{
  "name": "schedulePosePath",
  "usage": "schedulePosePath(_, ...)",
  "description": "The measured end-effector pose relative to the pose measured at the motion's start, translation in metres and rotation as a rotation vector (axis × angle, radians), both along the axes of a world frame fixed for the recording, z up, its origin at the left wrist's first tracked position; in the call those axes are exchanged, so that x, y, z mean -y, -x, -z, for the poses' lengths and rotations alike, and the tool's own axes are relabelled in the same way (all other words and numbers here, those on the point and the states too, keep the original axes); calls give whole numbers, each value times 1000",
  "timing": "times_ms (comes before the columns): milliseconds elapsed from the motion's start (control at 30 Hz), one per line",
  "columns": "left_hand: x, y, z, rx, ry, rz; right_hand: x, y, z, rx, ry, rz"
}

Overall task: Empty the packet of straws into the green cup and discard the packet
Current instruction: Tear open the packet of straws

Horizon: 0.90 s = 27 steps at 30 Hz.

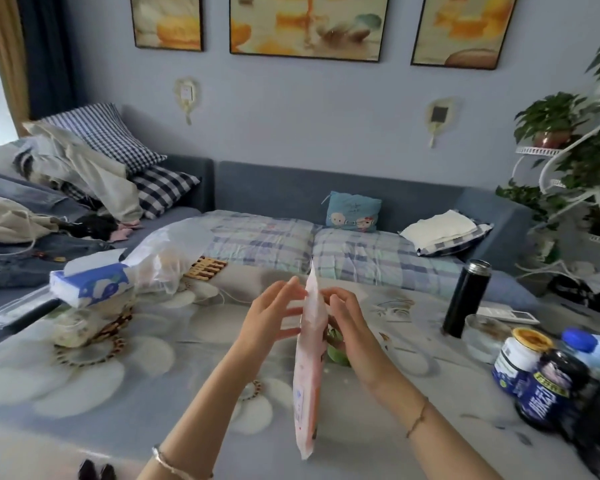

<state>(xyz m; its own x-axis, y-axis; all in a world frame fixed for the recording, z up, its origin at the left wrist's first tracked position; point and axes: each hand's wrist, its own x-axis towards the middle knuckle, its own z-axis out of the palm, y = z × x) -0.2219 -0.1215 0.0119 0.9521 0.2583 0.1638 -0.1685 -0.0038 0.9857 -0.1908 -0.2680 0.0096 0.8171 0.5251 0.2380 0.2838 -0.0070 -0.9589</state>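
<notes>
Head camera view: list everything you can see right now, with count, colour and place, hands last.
Pink-white plastic straw packet: one, upright on edge, table centre, between both hands.
Green cup: one, mostly hidden behind packet and right hand.
Black cylindrical flask: one, right of centre.
Blue-white tissue pack: one, table left.
Clear plastic bag: one, beside the tissues.
Bottles and jars: several, blue and dark, right edge.
Blue cartoon cushion: one, on sofa.
Framed pictures: three, wall.
Left hand: fingers on packet.
Right hand: fingers on packet.
</notes>
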Motion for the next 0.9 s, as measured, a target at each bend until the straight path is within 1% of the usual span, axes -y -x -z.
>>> schedulePosePath(100,6,14,-10,-20,-91,28,9,12,-10,-36,52,3)
schedulePosePath(200,10,25,-15,-24,-155,59,14,21,-14,-54,72,-51)
schedulePosePath(467,11,46,-19,-58,-222,115,11,37,-10,-23,58,-99)
schedulePosePath(733,9,53,-10,-1,-193,143,7,38,-2,-74,31,-115)
schedulePosePath(900,6,49,-6,-3,-196,137,3,36,0,-111,5,-93)
